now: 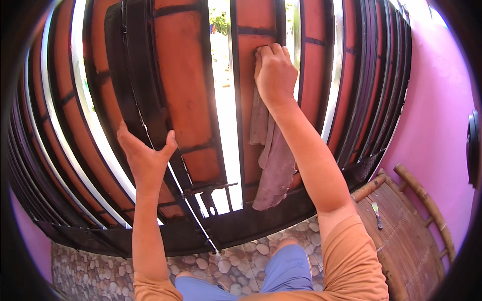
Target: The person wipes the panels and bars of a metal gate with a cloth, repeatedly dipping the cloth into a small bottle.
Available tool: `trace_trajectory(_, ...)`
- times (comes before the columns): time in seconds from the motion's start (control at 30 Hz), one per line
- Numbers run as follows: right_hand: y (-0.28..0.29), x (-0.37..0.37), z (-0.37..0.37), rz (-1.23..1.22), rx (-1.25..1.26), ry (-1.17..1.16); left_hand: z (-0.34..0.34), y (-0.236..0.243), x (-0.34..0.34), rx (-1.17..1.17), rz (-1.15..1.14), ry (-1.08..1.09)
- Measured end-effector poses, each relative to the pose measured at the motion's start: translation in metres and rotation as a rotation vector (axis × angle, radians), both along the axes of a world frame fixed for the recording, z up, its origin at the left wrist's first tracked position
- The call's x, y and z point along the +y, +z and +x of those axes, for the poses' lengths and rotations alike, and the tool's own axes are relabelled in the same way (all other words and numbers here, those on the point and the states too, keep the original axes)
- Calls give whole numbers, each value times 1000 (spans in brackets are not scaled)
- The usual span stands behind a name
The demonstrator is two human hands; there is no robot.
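Observation:
A slatted metal gate (188, 95) with orange-brown panels and black bars stands before me. My left hand (144, 160) grips the lower part of a wide black gate post (138, 75), thumb on its right side and a finger on its left. Its other fingers are hidden. Higher and to the right, my right hand (276, 72) is closed on a greyish-mauve cloth (276, 168), against an orange-brown panel. The cloth hangs down below the hand, partly behind my forearm, reaching the gate's black bottom rail (271, 218).
A metal slide bolt (211, 188) sits low on the gate. At the right, a bamboo bench (401, 241) stands by a pink wall (432, 100), with a small brush-like tool (376, 215) on it. The floor (241, 263) has a pebble pattern.

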State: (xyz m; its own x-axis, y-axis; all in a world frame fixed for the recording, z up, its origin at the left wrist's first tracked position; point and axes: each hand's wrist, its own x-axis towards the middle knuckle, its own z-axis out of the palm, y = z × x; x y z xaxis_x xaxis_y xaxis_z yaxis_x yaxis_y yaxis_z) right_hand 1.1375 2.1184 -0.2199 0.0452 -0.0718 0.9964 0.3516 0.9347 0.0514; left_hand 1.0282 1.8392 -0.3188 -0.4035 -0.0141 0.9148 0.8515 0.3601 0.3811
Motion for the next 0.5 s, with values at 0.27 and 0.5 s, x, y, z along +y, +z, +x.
trace_trajectory(0.27,-153,-11,14,-117,-142,116,-9,-4,1,46,15,52)
trace_trajectory(0.5,-223,-58,52,-411,-76,468,-10,-3,-1,95,-14,61)
